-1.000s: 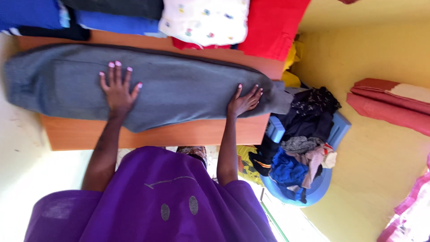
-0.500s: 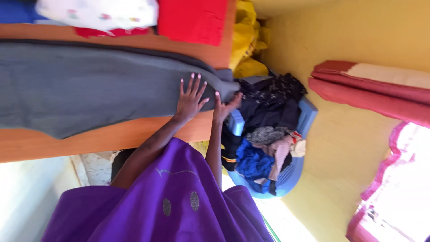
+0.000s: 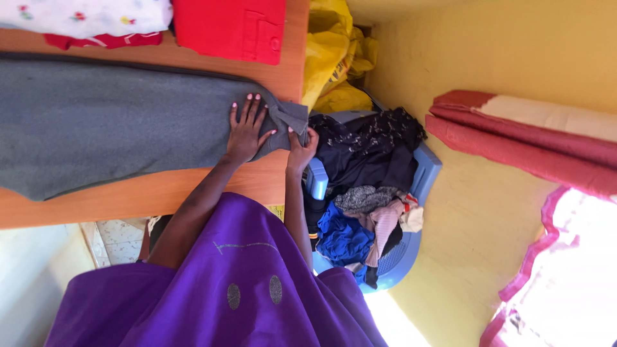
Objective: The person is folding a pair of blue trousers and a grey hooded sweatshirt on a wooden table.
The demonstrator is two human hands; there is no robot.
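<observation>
Both my hands are on the grey garment [image 3: 116,122] at the wooden table's [image 3: 193,189] edge: left hand [image 3: 246,132] flat, fingers apart; right hand [image 3: 300,146] pinching its end.

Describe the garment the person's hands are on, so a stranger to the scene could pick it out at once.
Find the wooden table. The grey garment lies spread flat along it, with the left hand pressing its narrow end and the right hand at its tip by the table's edge. Its neighbours are folded, red or white and flowered; only this one is plain grey and unfolded.
</observation>
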